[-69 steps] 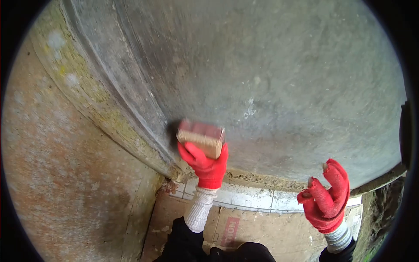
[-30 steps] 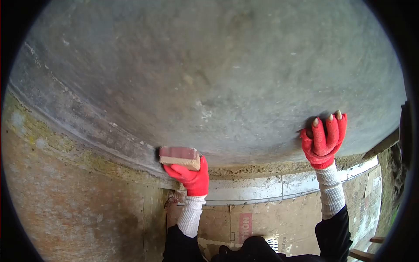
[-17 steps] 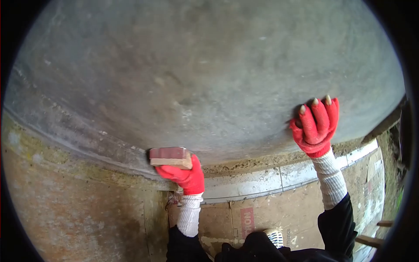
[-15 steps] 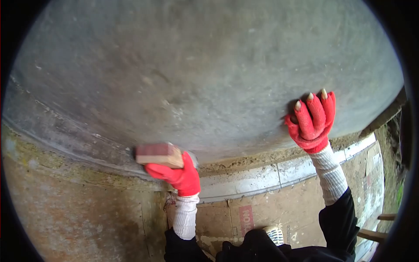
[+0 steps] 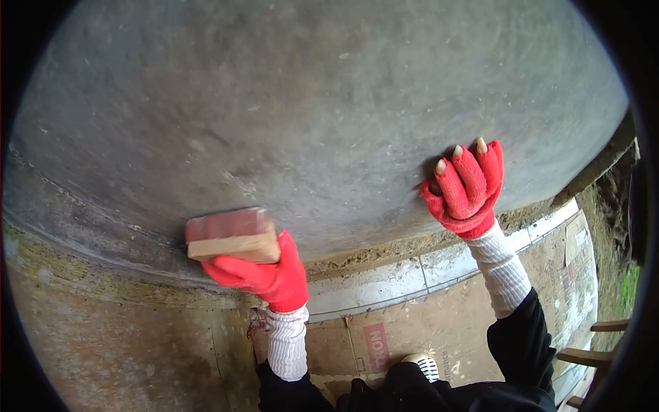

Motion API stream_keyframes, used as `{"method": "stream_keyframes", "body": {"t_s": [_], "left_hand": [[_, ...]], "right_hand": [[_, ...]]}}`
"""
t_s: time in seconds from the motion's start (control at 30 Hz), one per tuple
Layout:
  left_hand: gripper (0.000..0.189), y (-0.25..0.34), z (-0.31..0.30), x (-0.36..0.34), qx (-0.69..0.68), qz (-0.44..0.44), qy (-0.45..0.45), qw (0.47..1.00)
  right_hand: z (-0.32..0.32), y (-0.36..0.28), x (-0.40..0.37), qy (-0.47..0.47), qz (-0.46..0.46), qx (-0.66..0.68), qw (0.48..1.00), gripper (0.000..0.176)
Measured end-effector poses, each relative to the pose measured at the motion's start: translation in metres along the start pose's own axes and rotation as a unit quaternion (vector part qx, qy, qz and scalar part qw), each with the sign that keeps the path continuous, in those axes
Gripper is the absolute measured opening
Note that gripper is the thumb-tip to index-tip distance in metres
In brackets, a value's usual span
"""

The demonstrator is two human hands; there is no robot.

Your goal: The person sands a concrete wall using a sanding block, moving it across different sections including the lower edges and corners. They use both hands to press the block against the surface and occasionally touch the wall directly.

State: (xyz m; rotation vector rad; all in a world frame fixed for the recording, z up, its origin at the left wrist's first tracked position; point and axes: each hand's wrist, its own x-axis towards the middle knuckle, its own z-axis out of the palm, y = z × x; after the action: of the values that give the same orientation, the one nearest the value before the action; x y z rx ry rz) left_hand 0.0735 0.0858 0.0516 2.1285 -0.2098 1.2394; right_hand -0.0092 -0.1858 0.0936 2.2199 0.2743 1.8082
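Block (image 5: pixel 233 246) with a dull red face and a pale, wood-coloured side sits left of centre, a little below mid-height in the frame, against the lower part of a large grey curved surface (image 5: pixel 309 103). The left hand (image 5: pixel 264 275), in a red glove, has its grip clamped on the block from below and right. Right of centre, the right hand (image 5: pixel 470 192), also red-gloved, lies against the same surface, its grip unclosed, fingers stretched upward with bare tips showing. White ribbed cuffs (image 5: pixel 287 343) cover both wrists. Beneath the surface run a rough brown ledge (image 5: pixel 384 255) and white tiles (image 5: pixel 371 290); lower still, cardboard (image 5: pixel 412 319) spreads across the bottom centre, beside a striped shoe (image 5: pixel 424 366). Mottled brown boarding (image 5: pixel 123 343) fills the lower left, and wooden bars (image 5: pixel 587 357) jut in at the lower right.
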Motion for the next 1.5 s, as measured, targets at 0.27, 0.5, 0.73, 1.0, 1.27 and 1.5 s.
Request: {"method": "stream_keyframes", "body": {"t_s": [0.27, 0.5, 0.73, 1.0, 1.27, 1.5], "left_hand": [[0.101, -0.008, 0.013, -0.032, -0.054, -0.079, -0.012, 0.995], [0.108, -0.013, 0.017, -0.033, 0.058, 0.091, 0.047, 0.993], [0.096, 0.058, 0.01, -0.067, -0.183, -0.209, -0.085, 0.957], [0.049, 0.083, -0.02, -0.058, -0.312, 0.055, -0.306, 0.898], [0.062, 0.024, -0.019, -0.071, -0.238, -0.214, -0.216, 0.923], [0.098, -0.012, -0.01, -0.03, -0.117, -0.185, -0.179, 0.959]], "right_hand": [[0.003, 0.005, 0.002, 0.021, -0.014, 0.024, 0.999, 0.031], [0.005, 0.005, 0.004, 0.03, -0.01, 0.031, 0.999, 0.035], [-0.017, -0.053, -0.019, -0.026, 0.047, 0.248, 0.967, 0.056], [-0.01, -0.1, -0.015, -0.051, 0.197, 0.078, 0.976, 0.067], [0.0, -0.115, -0.094, -0.082, 0.245, 0.037, 0.965, 0.121], [-0.006, -0.101, -0.05, -0.03, 0.329, -0.01, 0.944, 0.111]]}}
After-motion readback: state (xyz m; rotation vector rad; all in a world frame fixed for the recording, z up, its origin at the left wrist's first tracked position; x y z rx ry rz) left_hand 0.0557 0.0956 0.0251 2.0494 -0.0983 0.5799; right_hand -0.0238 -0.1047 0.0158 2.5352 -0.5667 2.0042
